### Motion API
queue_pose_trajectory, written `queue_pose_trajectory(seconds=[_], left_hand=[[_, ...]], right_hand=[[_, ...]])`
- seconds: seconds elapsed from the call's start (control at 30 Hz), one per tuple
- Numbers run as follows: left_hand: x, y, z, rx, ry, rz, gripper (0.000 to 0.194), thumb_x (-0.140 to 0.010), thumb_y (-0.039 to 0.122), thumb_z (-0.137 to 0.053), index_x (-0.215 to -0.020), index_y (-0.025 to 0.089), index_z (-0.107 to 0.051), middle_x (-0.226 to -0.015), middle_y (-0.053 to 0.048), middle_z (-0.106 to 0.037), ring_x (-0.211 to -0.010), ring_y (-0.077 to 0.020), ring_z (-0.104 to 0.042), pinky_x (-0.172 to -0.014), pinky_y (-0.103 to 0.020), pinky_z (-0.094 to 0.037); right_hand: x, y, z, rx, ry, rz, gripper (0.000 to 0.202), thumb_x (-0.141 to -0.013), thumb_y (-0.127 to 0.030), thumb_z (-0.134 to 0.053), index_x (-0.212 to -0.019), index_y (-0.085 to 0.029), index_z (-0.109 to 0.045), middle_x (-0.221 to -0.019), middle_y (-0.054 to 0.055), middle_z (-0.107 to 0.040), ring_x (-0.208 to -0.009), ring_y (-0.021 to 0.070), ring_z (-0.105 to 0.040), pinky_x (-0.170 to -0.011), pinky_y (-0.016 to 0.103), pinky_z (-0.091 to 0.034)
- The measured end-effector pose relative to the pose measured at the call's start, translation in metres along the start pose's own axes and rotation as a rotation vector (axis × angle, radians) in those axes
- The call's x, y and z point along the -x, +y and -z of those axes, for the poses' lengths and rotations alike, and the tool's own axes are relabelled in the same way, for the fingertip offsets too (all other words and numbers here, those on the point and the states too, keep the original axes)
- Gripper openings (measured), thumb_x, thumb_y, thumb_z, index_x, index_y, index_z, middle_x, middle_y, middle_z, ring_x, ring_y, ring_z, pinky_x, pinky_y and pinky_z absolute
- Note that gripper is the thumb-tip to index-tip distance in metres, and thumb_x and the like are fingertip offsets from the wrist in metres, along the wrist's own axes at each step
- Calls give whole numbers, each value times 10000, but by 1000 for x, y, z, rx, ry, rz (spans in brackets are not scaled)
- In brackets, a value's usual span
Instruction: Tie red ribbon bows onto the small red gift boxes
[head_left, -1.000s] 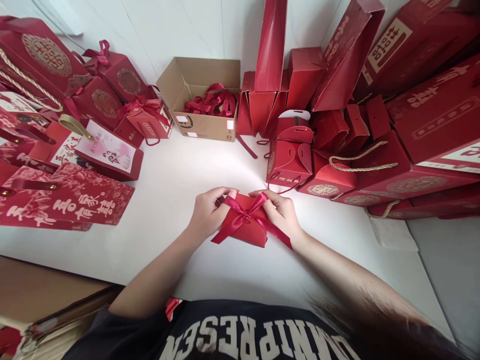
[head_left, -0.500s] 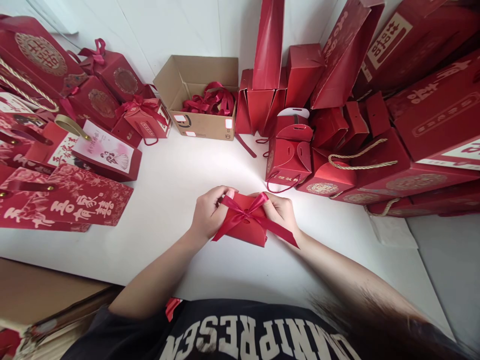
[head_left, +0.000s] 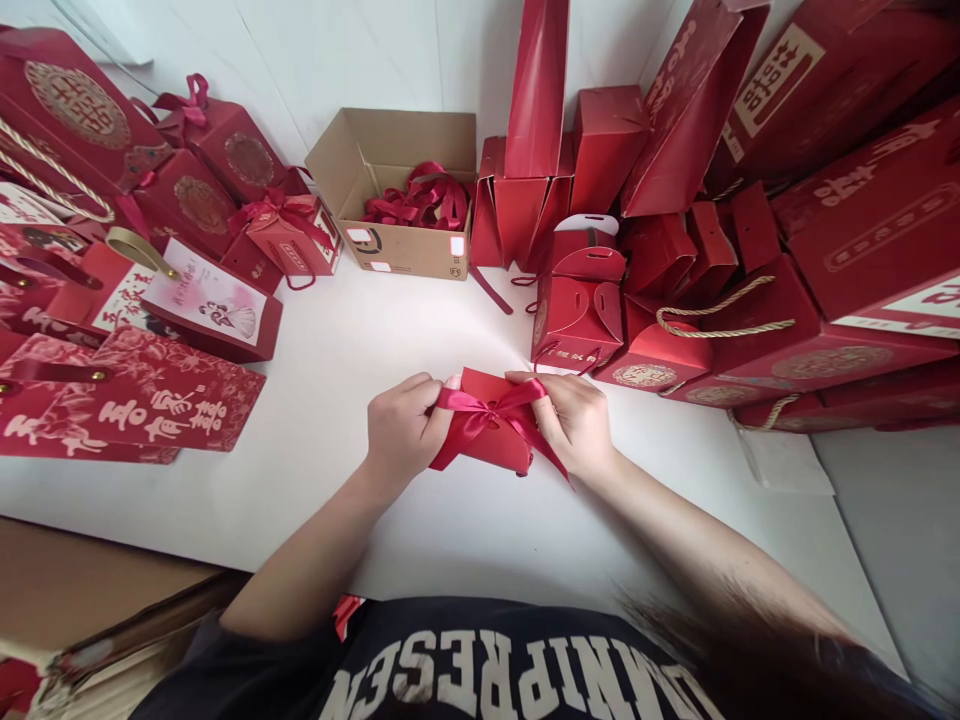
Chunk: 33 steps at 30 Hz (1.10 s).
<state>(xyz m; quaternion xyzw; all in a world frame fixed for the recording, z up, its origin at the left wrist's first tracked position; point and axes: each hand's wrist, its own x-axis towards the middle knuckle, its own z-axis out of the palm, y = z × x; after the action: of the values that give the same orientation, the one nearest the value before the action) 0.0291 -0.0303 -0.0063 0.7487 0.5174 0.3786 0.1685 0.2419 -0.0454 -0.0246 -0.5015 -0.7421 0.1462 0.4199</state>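
Note:
A small red gift box (head_left: 499, 452) is in front of me above the white table, with a shiny red ribbon bow (head_left: 492, 412) tied across its top. Fingers closed, my left hand (head_left: 405, 425) pinches the bow's left loop. My right hand (head_left: 577, 425) grips the right loop between thumb and fingers. Both loops are pulled outward to the sides. The ribbon's two tails hang down, one by each hand. The far side of the box and some fingertips are hidden behind the ribbon.
A cardboard box (head_left: 411, 248) holding loose red ribbon stands at the back. Red gift boxes (head_left: 577, 300) crowd the right side, some with cord handles. More red bags and boxes (head_left: 180, 390) stand at left. A ribbon strip (head_left: 491, 290) lies on the white table (head_left: 322, 500).
My hands have moved apart, drawing the bow's loops out sideways into a wider, flatter shape. The gift box has shifted slightly away from me.

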Motion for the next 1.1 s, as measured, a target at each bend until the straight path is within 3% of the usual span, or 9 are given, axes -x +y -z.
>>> queue_pose_trajectory(seconds=[0.13,0.8,0.93,1.1], left_hand=[[2,1,-5,128,-71,65,489,-963,317,-476,-536,187,-274,-514,22,-302,-468,-107,-273,-483,-310,-214],[4,8,-10,213,9,115,488,-979,373,-450,-534,195,-359,-538,13,-310,-504,-121,-291,-510,-310,-254],[1,9,-10,256,-20,168,487,-970,420,-460,-540,196,-416,-542,8,-343,-508,-123,-335,-511,-305,-276],[-4,6,-7,270,-57,196,499,-958,419,-484,-533,187,-368,-546,14,-329,-508,-113,-328,-504,-300,-271]], right_hand=[[0,3,-3,-13,9,-44,373,-1028,-300,-375,-1070,-227,-738,-998,48,-779,-872,226,-728,-764,367,-502],[6,3,-9,-103,140,-108,396,-1029,-362,-360,-1120,-264,-732,-1042,45,-771,-917,226,-729,-795,364,-549],[6,3,-9,-150,130,-158,410,-1028,-395,-357,-1102,-264,-738,-1058,43,-768,-953,228,-726,-814,360,-561],[1,9,-10,-216,64,-212,374,-1016,-417,-400,-1075,-271,-739,-1062,28,-762,-967,222,-716,-857,354,-561]])
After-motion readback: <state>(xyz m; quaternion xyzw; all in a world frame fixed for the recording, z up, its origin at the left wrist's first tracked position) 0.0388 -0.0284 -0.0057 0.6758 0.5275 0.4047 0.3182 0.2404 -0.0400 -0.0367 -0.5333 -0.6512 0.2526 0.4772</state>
